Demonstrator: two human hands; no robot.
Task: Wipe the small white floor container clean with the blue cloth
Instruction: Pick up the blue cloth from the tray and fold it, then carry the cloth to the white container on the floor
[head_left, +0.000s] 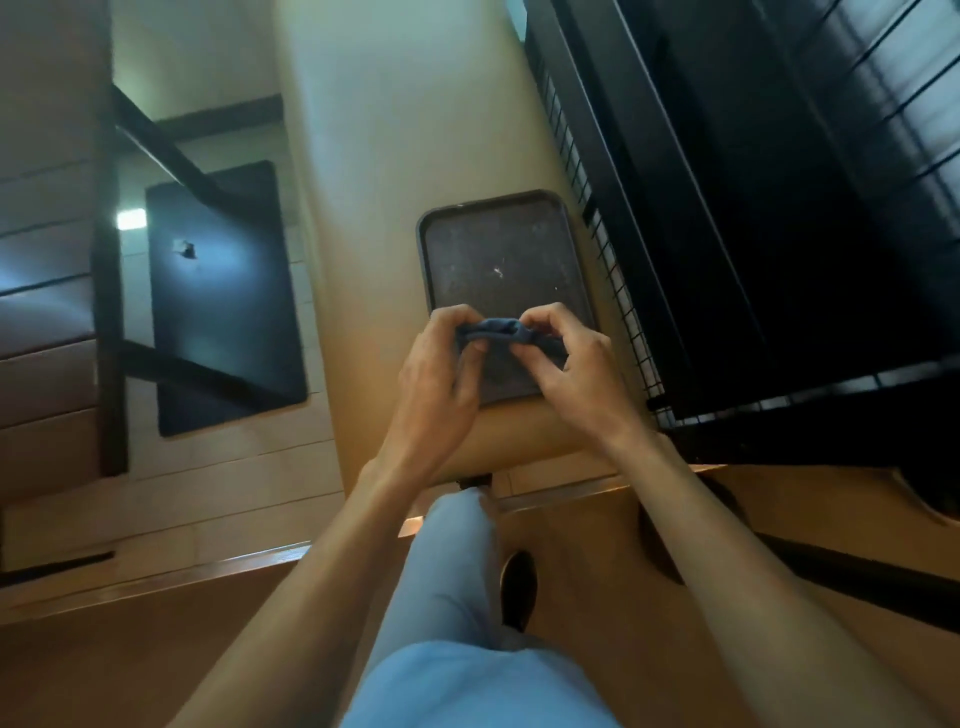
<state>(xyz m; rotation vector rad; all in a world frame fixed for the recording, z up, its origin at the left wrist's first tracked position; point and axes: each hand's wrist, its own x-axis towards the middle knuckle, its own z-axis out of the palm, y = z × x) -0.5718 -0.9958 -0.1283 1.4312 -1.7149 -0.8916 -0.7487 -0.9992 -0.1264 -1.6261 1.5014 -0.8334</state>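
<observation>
At the far left a dark rectangular mat (223, 301) lies on the pale tiled floor (218, 488), partly crossed by the dark legs of a piece of furniture (111, 312). Moving toward the middle, the left hand (441, 374) is raised in front of the person, its fingers curled round one end of the blue cloth (498, 332), which is bunched into a small roll. The right hand (566, 364) pinches the other end of the same cloth, so both hands are closed on it and almost touch each other. Directly beneath and beyond them a dark, speckled tray (498, 260) with a raised rim lies flat on the floor. To its right stands a black wire cage (727, 234), its mesh side just beside the tray's edge. Lower down, a leg in light blue trousers (457, 597) shows that the person is bent over the spot. No small white container can be made out anywhere in view; it may be out of frame or hidden. As far as can be judged, the wiping has not begun: the cloth is only being gathered or folded in the air, touching no surface, and the whole cleaning of the container is left to do.
</observation>
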